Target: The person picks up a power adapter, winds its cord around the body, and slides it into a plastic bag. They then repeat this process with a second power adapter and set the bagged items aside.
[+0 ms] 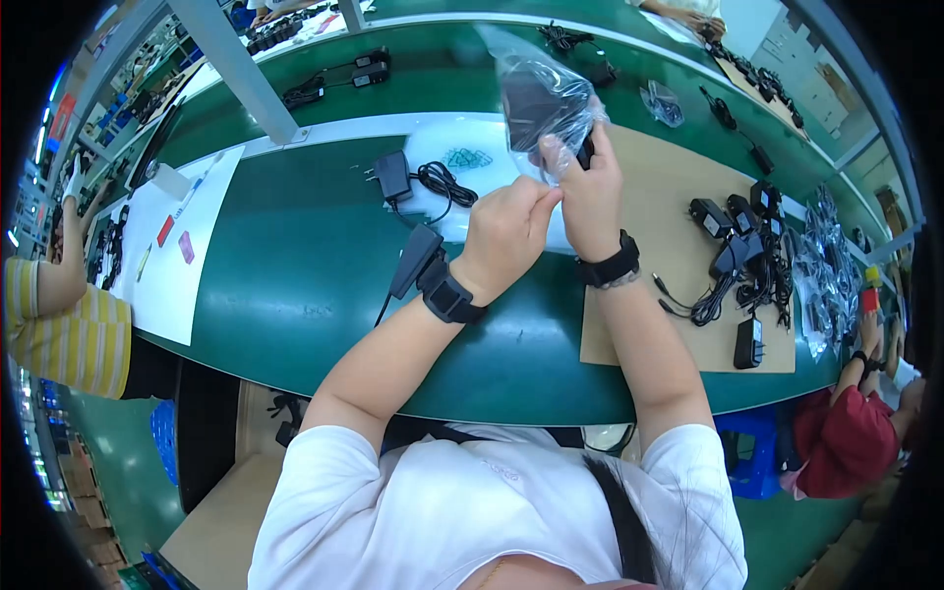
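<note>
My right hand (593, 192) is closed on a clear plastic bag (536, 69) raised over the bench. Something black shows between its fingers, and I cannot tell whether that lies inside the bag. Close beside it, my left hand (506, 231) is curled with thumb and forefinger pinched near the bag's lower edge. What this pinch holds is hidden. Left of the hands, a black power adapter (392, 177) with prongs and a coiled cable (444, 184) lies at the edge of a white sheet (423, 147). Small green pieces (466, 158) lie on that sheet.
Several black adapters (733, 258) with cables sit on a brown cardboard sheet (629, 324) at right, beside a heap of clear bags (829, 265). White paper (197, 285) covers the left bench. Co-workers in yellow stripes (74, 324) and red (855, 433) flank me.
</note>
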Motion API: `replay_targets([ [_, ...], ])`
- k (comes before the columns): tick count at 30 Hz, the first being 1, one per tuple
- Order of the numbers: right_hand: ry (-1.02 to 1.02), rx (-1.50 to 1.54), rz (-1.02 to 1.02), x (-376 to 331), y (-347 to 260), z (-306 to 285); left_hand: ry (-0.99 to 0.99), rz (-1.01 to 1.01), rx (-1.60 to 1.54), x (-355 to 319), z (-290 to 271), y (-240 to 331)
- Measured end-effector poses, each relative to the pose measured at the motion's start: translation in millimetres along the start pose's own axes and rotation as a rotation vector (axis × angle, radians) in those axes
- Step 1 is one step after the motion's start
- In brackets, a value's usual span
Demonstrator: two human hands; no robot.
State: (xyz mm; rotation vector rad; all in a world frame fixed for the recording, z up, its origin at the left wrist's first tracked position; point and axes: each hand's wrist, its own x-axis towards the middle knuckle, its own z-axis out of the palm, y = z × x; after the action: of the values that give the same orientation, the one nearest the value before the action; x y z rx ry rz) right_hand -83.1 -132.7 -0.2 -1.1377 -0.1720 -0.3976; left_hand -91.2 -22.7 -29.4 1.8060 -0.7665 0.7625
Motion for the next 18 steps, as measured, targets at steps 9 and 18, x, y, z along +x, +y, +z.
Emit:
replay_targets([
  [9,-0.155,-0.335,-0.035,13,3,0,-0.120,-0.018,-0.123,4,-1,31],
  [18,-0.311,-0.251,0.300,11,3,-3,0.067,0.135,0.597,96,-78,-43],
])
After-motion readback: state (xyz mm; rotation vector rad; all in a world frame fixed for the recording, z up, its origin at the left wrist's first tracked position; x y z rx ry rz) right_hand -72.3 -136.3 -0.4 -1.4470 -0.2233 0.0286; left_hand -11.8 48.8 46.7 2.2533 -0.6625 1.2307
